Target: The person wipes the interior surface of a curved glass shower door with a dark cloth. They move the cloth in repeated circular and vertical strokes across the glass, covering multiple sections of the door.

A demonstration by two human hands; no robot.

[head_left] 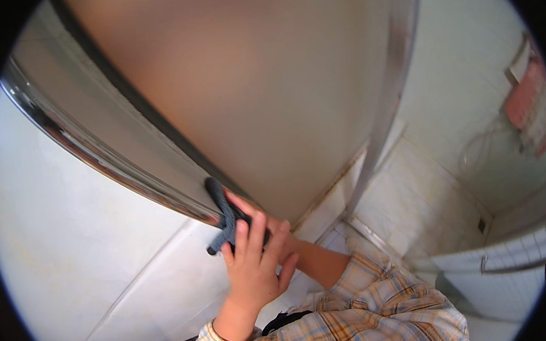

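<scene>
A dark grey-blue cloth [228, 229] is bunched over the lower end of a curved chrome-like rail [114, 175], beside a dark strip [157, 116] that edges a large smooth panel [269, 114]. My right hand [276, 229] reaches in from the right and grips the cloth from behind; much of it is hidden by my left hand. In front of it, my left hand [255, 263] has its fingers extended and spread over the cloth and my right hand. Whether the left fingers grip the cloth or only rest there is not visible.
White smooth surface [93, 219] with a seam lies left. A metal upright [381, 103] stands right of the panel. Beyond it are pale tiles [424, 184], a small dark floor drain [481, 225], a blurred pink-and-white fabric [527, 103] and a metal bar handle [513, 268].
</scene>
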